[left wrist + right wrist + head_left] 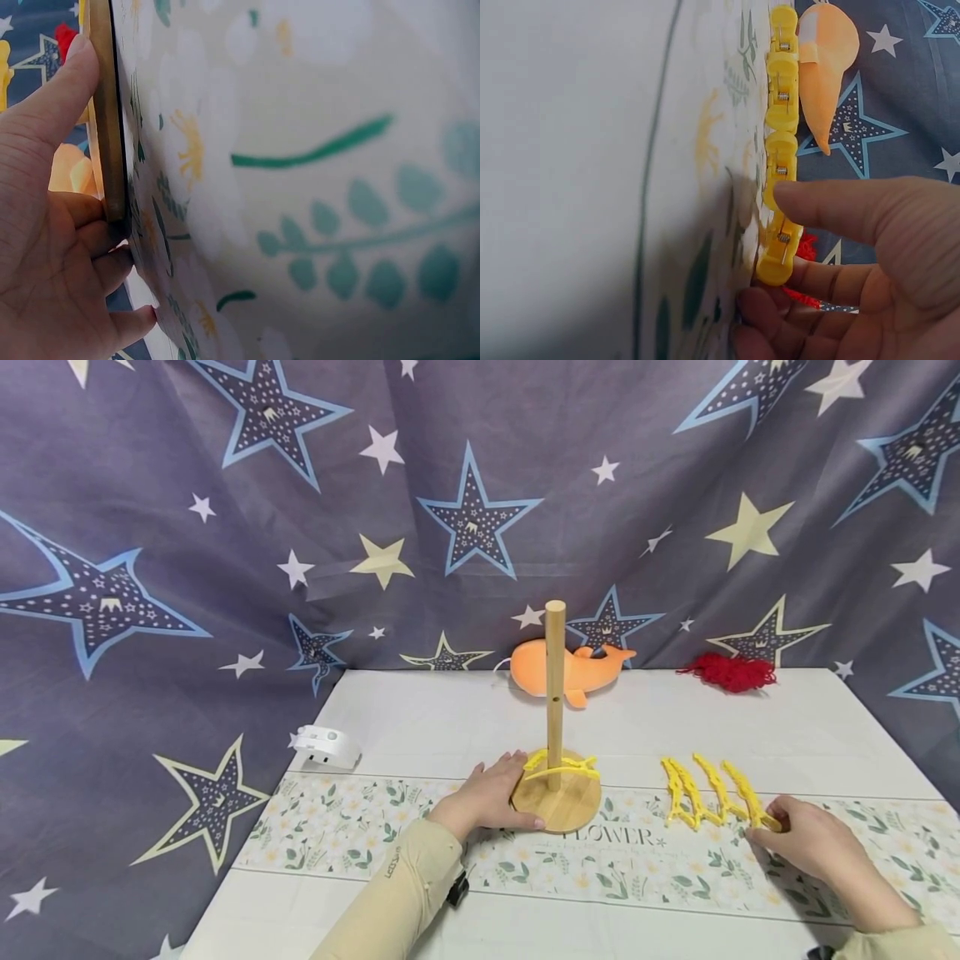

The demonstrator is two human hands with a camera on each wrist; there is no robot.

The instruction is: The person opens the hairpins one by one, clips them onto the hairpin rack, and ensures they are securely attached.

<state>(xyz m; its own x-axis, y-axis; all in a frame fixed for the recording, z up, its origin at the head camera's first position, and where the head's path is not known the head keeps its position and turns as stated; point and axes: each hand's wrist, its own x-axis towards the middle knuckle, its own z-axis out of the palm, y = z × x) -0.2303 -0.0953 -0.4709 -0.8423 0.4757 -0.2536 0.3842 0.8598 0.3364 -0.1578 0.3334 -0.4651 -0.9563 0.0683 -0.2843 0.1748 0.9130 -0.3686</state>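
Note:
A wooden stand [555, 702], a pole upright on a round base, stands mid-table. My left hand [491, 792] grips its base [572, 810] from the left, thumb along the near edge and fingers curled at the rim [111, 150]. Low on the pole, a yellow clothespin [577, 768] sits around it, just above the base. To the right, several yellow clothespins [716, 789] lie in a row, their metal springs visible in the right wrist view. My right hand [813, 839] pinches the rightmost clothespin [778, 251] between thumb and fingers.
An orange plush whale [592, 672] lies behind the stand, beside a star-patterned curtain [420, 610]. Red yarn [731, 672] rests at the back right. On the left edge sits a white plastic device [327, 746]. A flowered runner [360, 827] crosses the white table.

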